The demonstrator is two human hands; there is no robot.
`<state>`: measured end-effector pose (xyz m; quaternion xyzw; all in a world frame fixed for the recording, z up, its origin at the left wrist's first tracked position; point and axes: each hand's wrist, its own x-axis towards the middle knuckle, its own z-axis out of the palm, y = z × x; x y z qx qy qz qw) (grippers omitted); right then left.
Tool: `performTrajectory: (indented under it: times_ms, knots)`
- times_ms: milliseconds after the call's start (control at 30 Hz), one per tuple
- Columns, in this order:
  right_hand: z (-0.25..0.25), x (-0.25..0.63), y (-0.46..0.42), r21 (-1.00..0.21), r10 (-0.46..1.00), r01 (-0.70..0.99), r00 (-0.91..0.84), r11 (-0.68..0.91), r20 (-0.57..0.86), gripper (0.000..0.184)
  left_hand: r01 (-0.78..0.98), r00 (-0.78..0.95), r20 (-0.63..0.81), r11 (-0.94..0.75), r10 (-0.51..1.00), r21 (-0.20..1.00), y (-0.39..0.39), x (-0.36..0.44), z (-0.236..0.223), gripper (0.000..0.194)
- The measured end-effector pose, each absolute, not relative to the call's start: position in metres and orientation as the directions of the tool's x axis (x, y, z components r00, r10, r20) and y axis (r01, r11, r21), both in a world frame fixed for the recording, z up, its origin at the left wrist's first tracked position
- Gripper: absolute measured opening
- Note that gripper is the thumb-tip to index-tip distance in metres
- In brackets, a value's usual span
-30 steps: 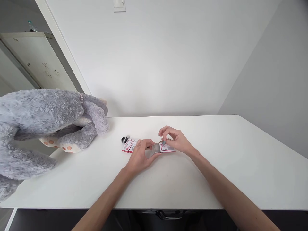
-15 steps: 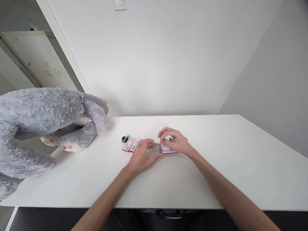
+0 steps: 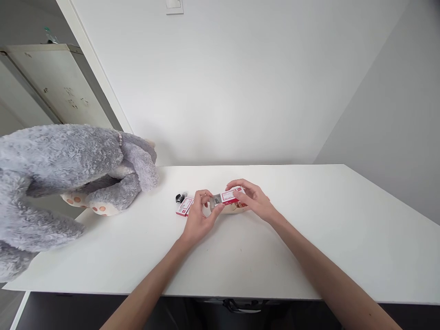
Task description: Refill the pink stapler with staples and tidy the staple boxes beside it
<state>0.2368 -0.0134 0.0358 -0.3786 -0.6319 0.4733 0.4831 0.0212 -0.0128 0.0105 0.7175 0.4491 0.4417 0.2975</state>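
Note:
A small red and white box (image 3: 228, 196) is held up between my two hands, its red long side facing me. From its left end sticks a clear plastic tray (image 3: 216, 200) with something grey inside. My left hand (image 3: 199, 215) pinches that tray between thumb and fingers. With its thumb on top and fingers behind, my right hand (image 3: 252, 200) grips the box's right end. Just below lies a flat beige piece (image 3: 233, 209) with a red and brown pattern on its right part, half hidden by the box and my hands.
Left of my hands, another red and white box (image 3: 184, 206) lies on the white table (image 3: 309, 238). A small black and silver object (image 3: 180, 197) is behind it. A large grey plush toy (image 3: 75, 165) takes up the left end, and a white wall (image 3: 240, 91) rises behind.
Both hands have lifted and tilted the red and white box, so its red side now shows. The beige piece below has come into sight. The view has shifted slightly.

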Motion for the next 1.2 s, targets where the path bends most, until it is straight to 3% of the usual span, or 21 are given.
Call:
performTrajectory:
  times_ms: [267, 633, 1033, 1200]
  knots:
    - [0.0338, 0.2386, -0.0117, -0.979, 0.94, -0.024, -0.277, 0.202, 0.2, 0.031, 0.343, 0.22, 0.355, -0.413, 0.909, 0.844, -0.015, 0.0224, 0.0144, 0.034]
    - [0.0291, 0.2347, -0.0092, -0.963, 0.918, -0.05, -0.292, 0.266, 0.269, 0.024, 0.365, 0.223, 0.393, -0.45, 0.892, 0.815, -0.0122, 0.0206, 0.0114, 0.022]
    - [0.0344, 0.2367, -0.012, -0.976, 0.944, -0.043, -0.249, 0.211, 0.215, 0.03, 0.275, 0.231, 0.405, -0.459, 0.885, 0.845, -0.0144, 0.0193, 0.014, 0.036]
    - [0.0359, 0.2367, -0.0133, -0.977, 0.947, -0.046, -0.24, 0.208, 0.213, 0.03, 0.29, 0.242, 0.369, -0.43, 0.897, 0.855, -0.0128, 0.0207, 0.0098, 0.028]
